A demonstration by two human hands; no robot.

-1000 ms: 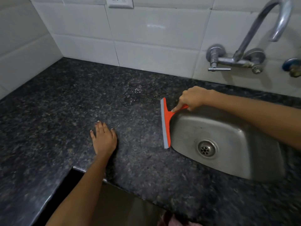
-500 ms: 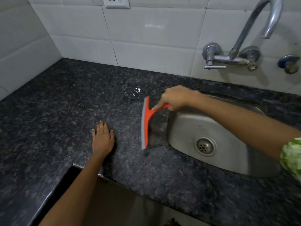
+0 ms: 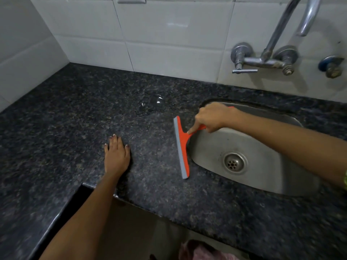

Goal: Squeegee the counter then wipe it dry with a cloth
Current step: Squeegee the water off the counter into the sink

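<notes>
Since half a second ago the orange squeegee (image 3: 181,147) has come back toward the steel sink (image 3: 262,147): its grey blade, which stood out on the granite counter (image 3: 75,119) well clear of the basin, now lies just beside the sink's left rim, as it did a second ago. The right hand (image 3: 212,117) is closed around the squeegee's handle, forefinger stretched down along its neck. The left hand (image 3: 116,153) has stayed put, lying flat with fingers spread on the counter, well to the left of the blade and holding nothing. A small puddle (image 3: 150,105) glints behind, between blade and tiled wall (image 3: 169,44).
</notes>
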